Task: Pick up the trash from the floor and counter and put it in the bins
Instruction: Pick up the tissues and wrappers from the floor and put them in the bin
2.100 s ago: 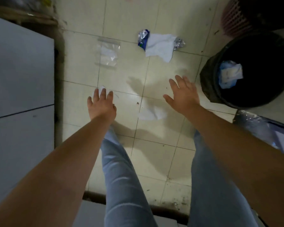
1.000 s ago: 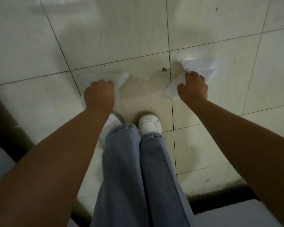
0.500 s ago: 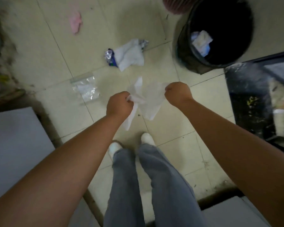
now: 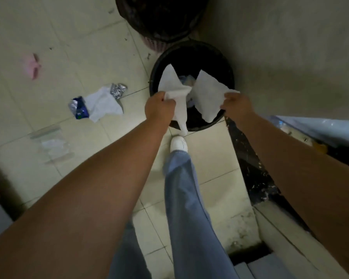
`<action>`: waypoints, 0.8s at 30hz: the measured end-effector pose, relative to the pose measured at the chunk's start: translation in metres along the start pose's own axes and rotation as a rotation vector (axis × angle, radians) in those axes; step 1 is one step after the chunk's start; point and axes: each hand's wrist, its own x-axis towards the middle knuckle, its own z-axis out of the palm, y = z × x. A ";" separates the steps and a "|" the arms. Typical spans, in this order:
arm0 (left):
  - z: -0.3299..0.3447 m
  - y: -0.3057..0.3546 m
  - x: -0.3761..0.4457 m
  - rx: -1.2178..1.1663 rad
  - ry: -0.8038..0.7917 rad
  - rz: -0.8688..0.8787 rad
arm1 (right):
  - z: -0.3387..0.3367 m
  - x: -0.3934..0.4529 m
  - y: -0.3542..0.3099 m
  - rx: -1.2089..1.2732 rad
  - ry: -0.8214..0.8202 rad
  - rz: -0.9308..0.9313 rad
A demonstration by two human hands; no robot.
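Head view: foil wrapper (image 4: 80,109), plastic bag (image 4: 52,144) litter floor (image 4: 85,47) beside bin (image 4: 228,69).

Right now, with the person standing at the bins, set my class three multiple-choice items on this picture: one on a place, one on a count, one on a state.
1. Where are the two white tissues?
A. Flat on the floor
B. Over the black bin's mouth
C. On a counter

2. How many tissues are being held?
A. One
B. Two
C. Four

3. What state are the hands in?
A. Both closed on tissues
B. Both open and empty
C. One open, one closed

Answers:
1 B: the left tissue and right tissue hang above the black bin.
2 B: one sheet hangs from each hand.
3 A: the left hand and right hand each pinch a sheet.
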 end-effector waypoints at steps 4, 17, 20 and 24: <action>0.046 0.025 0.031 0.099 -0.207 -0.135 | -0.012 0.044 0.008 -0.045 -0.130 0.000; -0.024 -0.016 0.031 1.044 -0.122 0.103 | 0.032 0.038 -0.020 -0.502 -0.236 -0.185; -0.070 -0.028 0.038 1.123 -0.040 0.135 | 0.061 0.024 -0.053 -0.542 -0.261 -0.274; -0.145 -0.055 0.050 1.113 0.062 0.060 | 0.119 0.003 -0.101 -0.671 -0.263 -0.424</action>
